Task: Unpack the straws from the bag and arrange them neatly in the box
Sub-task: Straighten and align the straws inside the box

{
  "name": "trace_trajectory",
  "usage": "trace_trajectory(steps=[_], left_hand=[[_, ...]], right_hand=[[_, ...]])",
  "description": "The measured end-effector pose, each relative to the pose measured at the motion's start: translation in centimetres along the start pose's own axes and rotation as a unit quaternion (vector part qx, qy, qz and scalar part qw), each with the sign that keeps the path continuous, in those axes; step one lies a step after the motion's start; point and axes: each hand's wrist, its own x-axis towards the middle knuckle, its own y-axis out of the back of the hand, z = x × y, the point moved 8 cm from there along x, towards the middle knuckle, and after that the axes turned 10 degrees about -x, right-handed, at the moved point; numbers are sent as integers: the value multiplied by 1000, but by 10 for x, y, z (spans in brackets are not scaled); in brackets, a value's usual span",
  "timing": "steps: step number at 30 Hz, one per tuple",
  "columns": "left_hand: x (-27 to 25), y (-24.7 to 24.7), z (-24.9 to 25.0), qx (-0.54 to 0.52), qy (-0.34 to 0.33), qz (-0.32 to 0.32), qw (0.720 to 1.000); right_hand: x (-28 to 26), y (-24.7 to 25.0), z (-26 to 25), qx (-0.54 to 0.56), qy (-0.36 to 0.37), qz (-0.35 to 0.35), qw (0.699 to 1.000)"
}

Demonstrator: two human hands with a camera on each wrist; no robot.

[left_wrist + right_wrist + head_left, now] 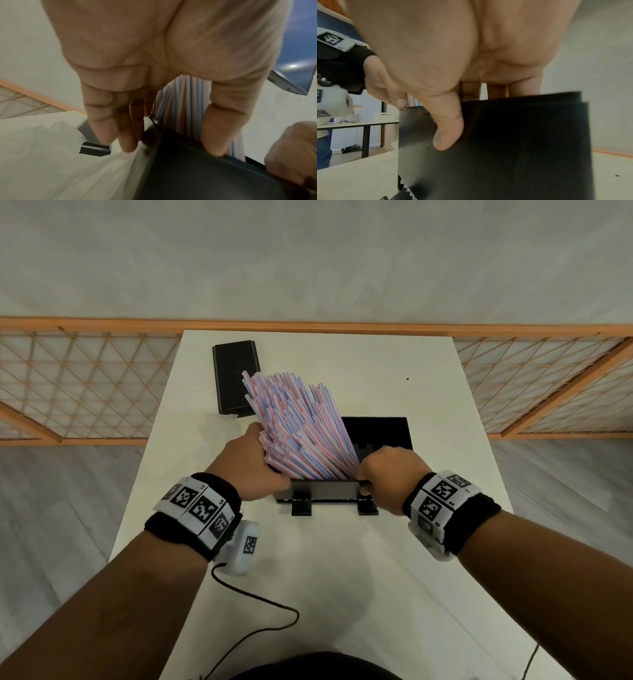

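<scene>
A thick bundle of red, blue and white striped straws (294, 419) stands in the black box (376, 429) at the middle of the white table and leans up and to the left. My left hand (253, 463) grips the bundle's left side at the box's near-left corner. In the left wrist view the straws (181, 108) run between its fingers (128, 135) and thumb over the box (188, 169). My right hand (380, 470) grips the box's near-right rim. Its thumb (447, 132) lies on the outer wall (522, 135), and the fingers are hidden behind the rim.
A black lid (236, 378) lies flat at the back left of the table (342, 577). Something thin and translucent, perhaps the bag (42, 142), lies left of the box. A black cable (260, 601) crosses the near table. An orange lattice screen (68, 378) stands behind.
</scene>
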Motion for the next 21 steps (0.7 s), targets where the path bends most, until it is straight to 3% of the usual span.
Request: trace_trajectory(steps=[3,6,10,12,16,21], left_hand=[[-6,-1,-13,-33,20,-20,999],[-11,-1,-18,-31,30,-25,999],[-14,0,-13,32,50,-35,998],[-15,1,-16,101,70,-53,991],[-28,-3,-14,220,99,-110,964],[-38,-28,-1,158,75,-213,961]], right_hand=[[-10,-7,-6,34,19,-1,999],[-21,0,1,161,16,-3,987],[-26,38,55,292,-123,55,947],[-21,55,69,279,-147,39,948],[2,70,56,220,-121,-34,967],[32,60,31,143,-100,-122,977]])
